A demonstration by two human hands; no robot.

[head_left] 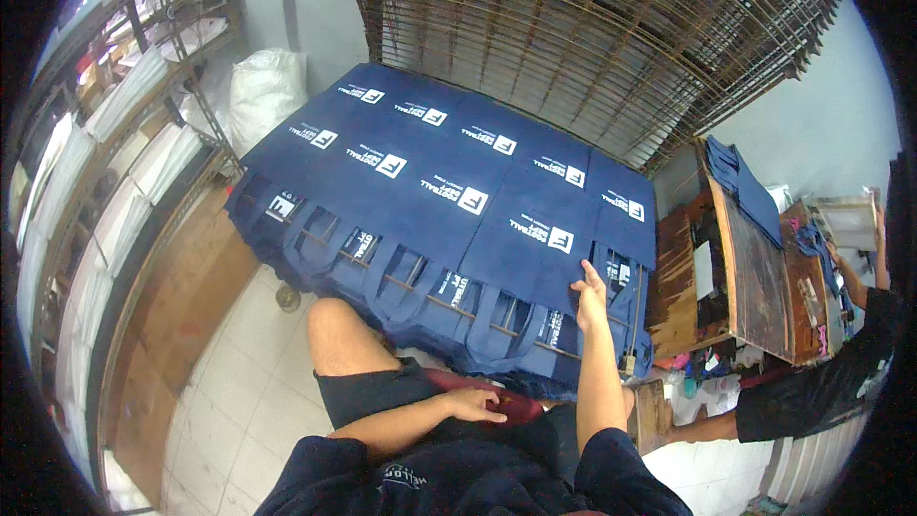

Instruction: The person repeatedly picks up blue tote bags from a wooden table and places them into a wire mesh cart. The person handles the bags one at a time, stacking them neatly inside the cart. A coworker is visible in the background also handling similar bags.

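Navy fabric tote bags (pixel 435 167) with white prints lie flat in rows across a wide, low stand, the rows partly overlapping. Along the near side, their fabric handles (pixel 387 294) loop over thin bars. My right hand (pixel 590 294) reaches forward to the right side of the front row, touching the edge of one bag; its thumb and forefinger are apart. Close to my lap, my left hand (pixel 474 405) is empty, with loosely bent fingers spread above a dark red surface (pixel 521 408).
Rusty wire racks (pixel 592 19) rise behind the stand. Shelves stacked with white sheets (pixel 124 172) line the left, near a white sack (pixel 267 96). At right are a wooden cabinet (pixel 755 272), folded navy fabric (pixel 745 186) and another person (pixel 812 392).
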